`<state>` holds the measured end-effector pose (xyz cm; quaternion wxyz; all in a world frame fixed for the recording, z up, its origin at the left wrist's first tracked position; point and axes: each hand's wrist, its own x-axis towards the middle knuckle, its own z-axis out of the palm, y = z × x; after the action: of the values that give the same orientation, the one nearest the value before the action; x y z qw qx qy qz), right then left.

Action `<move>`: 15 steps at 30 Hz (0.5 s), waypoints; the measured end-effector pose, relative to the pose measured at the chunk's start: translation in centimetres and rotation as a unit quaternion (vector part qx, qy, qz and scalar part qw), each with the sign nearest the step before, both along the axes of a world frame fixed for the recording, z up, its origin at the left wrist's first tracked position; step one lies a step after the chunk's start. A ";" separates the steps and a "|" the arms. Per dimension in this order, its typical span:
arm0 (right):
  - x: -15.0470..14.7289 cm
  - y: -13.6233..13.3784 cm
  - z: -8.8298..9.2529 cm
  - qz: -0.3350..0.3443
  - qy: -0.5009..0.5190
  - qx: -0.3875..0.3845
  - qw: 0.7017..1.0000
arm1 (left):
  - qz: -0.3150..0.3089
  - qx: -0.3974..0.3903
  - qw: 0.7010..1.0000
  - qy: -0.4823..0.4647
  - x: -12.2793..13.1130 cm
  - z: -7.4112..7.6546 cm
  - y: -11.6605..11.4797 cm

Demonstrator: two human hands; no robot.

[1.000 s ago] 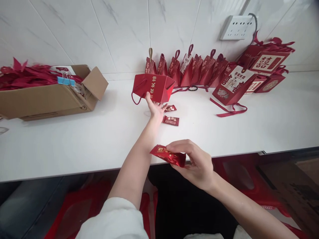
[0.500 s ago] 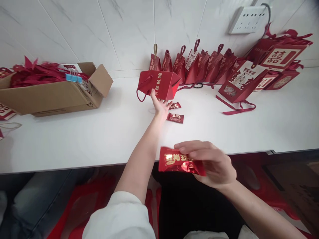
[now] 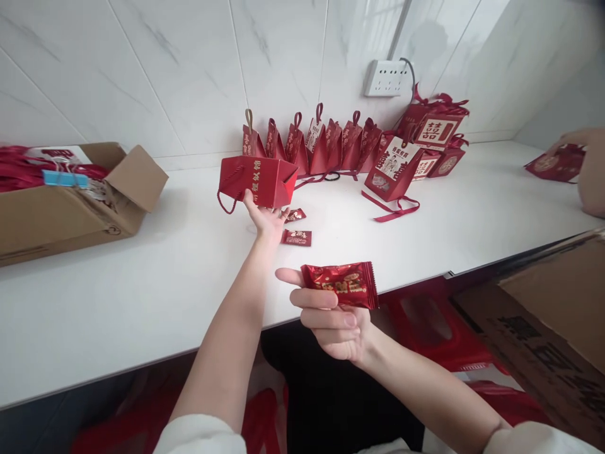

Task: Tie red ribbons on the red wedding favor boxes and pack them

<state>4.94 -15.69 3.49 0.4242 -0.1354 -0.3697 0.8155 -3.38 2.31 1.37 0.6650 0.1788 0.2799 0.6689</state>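
Observation:
My left hand (image 3: 265, 219) grips a red gift box (image 3: 246, 180) from below, thumb on its printed side. The box lies tipped sideways above the table, its cord handle hanging at the left and its open end facing right. Close to the camera, my right hand (image 3: 333, 318) holds a shiny red candy packet (image 3: 341, 285) with gold print between its fingers; the index finger points left past it. Two small dark red packets, one (image 3: 297, 238) in front of the other (image 3: 295, 215), lie on the table just right of my left wrist.
Several red triangular gift boxes (image 3: 333, 145) stand along the wall. More red boxes (image 3: 439, 132) are stacked at the right, below a power strip (image 3: 388, 79). A carton (image 3: 70, 221) of red ribbons sits left. Another person's hand (image 3: 586, 170) touches a red box at far right; a large carton (image 3: 543, 321) stands lower right.
The view has swung to the right, bringing another person's hand into sight. My right hand has turned over, so the packet now shows its other side. My left hand keeps hold of the gift box.

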 end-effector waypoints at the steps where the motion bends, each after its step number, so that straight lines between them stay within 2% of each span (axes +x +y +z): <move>1: -0.1 -0.1 0.0 0.006 0.009 0.002 1.000 | 0.002 0.001 1.000 -0.002 0.0 0.0 0.1; 9: -0.1 -0.3 -0.2 0.038 0.017 -0.002 0.999 | 0.006 0.007 1.000 -0.005 0.0 -0.3 0.3; 12: -1.7 0.9 -0.1 -0.006 -0.079 0.084 0.993 | 0.027 0.003 1.000 -0.001 0.0 -0.3 0.2; 13: -2.8 1.5 0.0 -0.043 -0.142 0.145 0.978 | 0.045 -0.001 0.999 0.004 -0.1 -0.3 0.2; 14: -4.1 2.2 0.1 -0.087 -0.219 0.220 0.947 | 0.065 -0.010 0.998 0.008 -0.2 -0.3 0.1; 15: -5.6 3.0 0.3 -0.130 -0.305 0.305 0.893 | 0.084 -0.022 0.996 0.013 -0.4 -0.4 0.1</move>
<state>-0.66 -12.71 3.83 0.4131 -0.2879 -0.6906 0.5192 -3.79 2.42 1.00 0.6069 0.1487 0.3167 0.7136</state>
